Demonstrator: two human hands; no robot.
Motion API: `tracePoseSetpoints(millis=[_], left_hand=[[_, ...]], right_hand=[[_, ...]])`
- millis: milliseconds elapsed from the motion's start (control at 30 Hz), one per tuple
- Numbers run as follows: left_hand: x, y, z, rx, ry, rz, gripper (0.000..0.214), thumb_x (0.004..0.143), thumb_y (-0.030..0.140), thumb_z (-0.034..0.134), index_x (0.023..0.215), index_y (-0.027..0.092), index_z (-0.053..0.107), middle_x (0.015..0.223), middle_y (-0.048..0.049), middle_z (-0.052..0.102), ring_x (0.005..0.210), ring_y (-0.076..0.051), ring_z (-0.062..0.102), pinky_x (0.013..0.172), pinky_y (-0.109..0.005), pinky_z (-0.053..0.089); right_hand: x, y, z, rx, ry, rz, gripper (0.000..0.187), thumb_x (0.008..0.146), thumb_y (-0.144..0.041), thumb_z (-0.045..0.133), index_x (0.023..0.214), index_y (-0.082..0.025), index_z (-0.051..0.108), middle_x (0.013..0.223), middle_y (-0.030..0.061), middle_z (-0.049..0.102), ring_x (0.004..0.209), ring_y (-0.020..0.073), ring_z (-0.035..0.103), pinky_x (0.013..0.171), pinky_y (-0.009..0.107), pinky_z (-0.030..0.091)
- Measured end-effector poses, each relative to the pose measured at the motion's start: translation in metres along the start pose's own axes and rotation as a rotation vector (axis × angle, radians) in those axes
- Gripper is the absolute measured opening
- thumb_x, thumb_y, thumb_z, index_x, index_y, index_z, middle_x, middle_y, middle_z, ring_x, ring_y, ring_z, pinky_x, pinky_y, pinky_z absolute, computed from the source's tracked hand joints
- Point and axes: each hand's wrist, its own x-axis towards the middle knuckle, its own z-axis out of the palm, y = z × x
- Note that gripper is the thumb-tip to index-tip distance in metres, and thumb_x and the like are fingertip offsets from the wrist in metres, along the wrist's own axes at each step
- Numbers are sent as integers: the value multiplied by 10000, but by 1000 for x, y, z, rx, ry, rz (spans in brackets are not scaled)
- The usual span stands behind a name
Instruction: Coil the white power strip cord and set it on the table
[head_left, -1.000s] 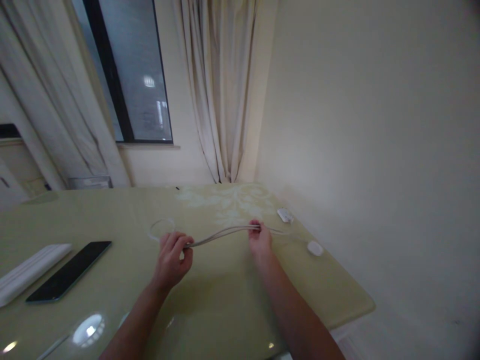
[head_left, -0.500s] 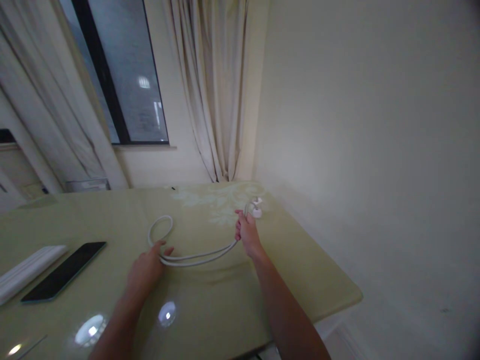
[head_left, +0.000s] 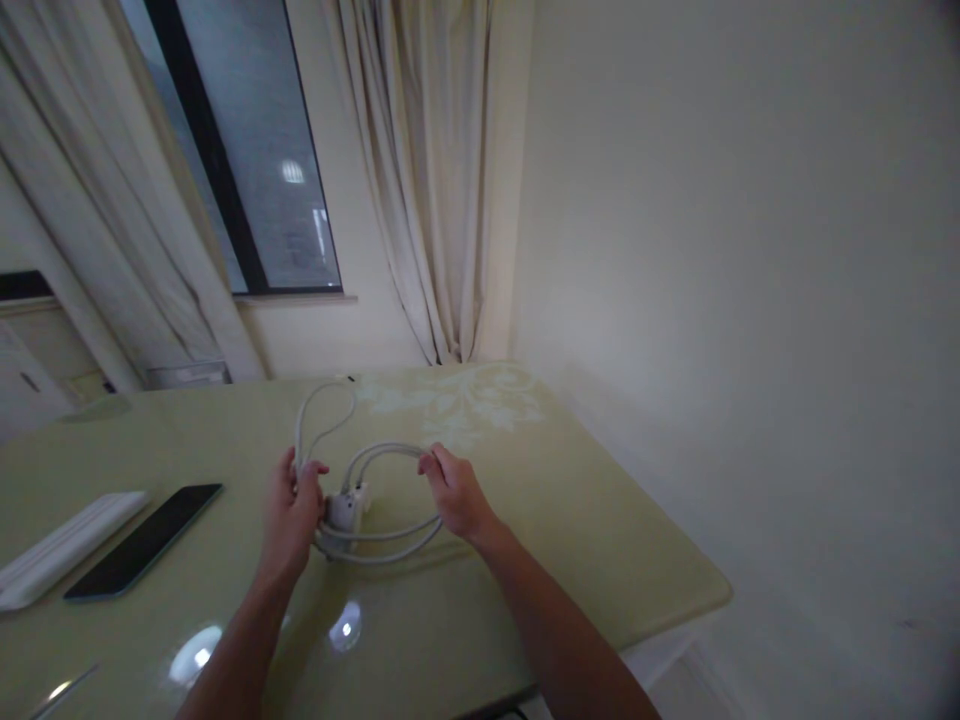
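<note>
A white cable [head_left: 390, 535] is gathered in loose coils just above the table, between my two hands. My left hand [head_left: 291, 515] is closed around the strands on the left side, and one loop stands up beyond its fingers. The fingers of my right hand [head_left: 459, 492] pinch the right bend of the coil. Close to my left fingertips is a white plug-like block [head_left: 345, 512], with cable strands running at its top and across its front. Whether my left hand touches this block, I cannot tell.
A flat black slab [head_left: 146, 540] lies on the pale green table [head_left: 585, 530], left of my hands, beside a long white object [head_left: 71, 545]. A thin rod [head_left: 64, 690] is at the lower left. Curtains [head_left: 442, 200] and a wall [head_left: 712, 300] border the table.
My right hand has moved left and nearer, bending the cable into a tighter coil. The white block has come from the far right to beside my left hand, which now grips the cable.
</note>
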Motion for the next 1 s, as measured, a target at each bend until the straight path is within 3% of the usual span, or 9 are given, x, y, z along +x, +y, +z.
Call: tracePoseSetpoints(millis=[100,233,333,467,600,667,800,933,1000], left_hand=[[1,17,6,281,-75,255,331,1002,506,481,1040,220,643,683,32,566,516,-151,490,516,-265,437],[14,28,45,502,-261,539,313,1004,426,460,1088,212,674,991,-109,721,973,-303,675,932,-460,536],[26,21,82,539,-386,555,316,998,392,446,1105,201,674,1165,-178,698,1111,-350,653,1023,-535,498],[38,7,116,460,-545,527,356,1029,377,369,1132,186,651,1062,-150,740,996,-287,709,931,-447,563],[44,4,132,378,-702,528,404,1030,410,390,1233,189,660,1149,-135,776,1055,-265,730,957,-410,570],[45,8,137,349,-768,535,396,1019,426,440,1226,203,693,1208,-132,779,1122,-274,722,1009,-416,550],[43,23,143,298,-873,538,336,987,458,557,1121,224,756,1121,-97,805,1040,-251,741,967,-368,556],[40,31,145,269,-802,473,401,917,501,677,1164,187,700,875,-55,780,765,-215,711,744,-331,566],[38,33,145,246,-780,440,418,882,508,719,1143,183,688,847,-48,768,741,-214,708,715,-329,562]], right_hand=[[0,4,4,-4,-55,-14,374,1086,-437,424,852,-209,608,657,-45,517,637,133,499,649,241,345],[5,13,0,-126,57,-7,354,1083,-400,436,871,-206,643,698,-14,603,668,149,556,667,256,344],[8,20,-7,-180,252,22,328,1055,-415,509,869,-198,670,701,0,638,647,156,564,642,268,329],[12,28,-17,-186,339,24,325,1041,-404,546,850,-189,698,733,19,698,664,164,614,641,264,382],[14,35,-25,-388,469,3,201,1025,-322,596,1106,-181,714,1040,99,774,954,228,703,837,310,501],[14,36,-27,-561,509,-43,276,1006,-298,636,1256,-186,672,1224,138,739,1162,268,660,996,377,486],[15,39,-32,-789,322,-172,508,999,-361,676,1468,-219,541,1420,150,653,1355,299,547,1169,490,362],[19,37,-42,-842,174,-30,281,1075,-395,541,1251,-202,642,1216,151,724,1161,291,649,1000,419,465],[20,36,-46,-831,100,56,284,1093,-430,492,1167,-204,647,1120,149,744,1038,283,694,870,372,487]])
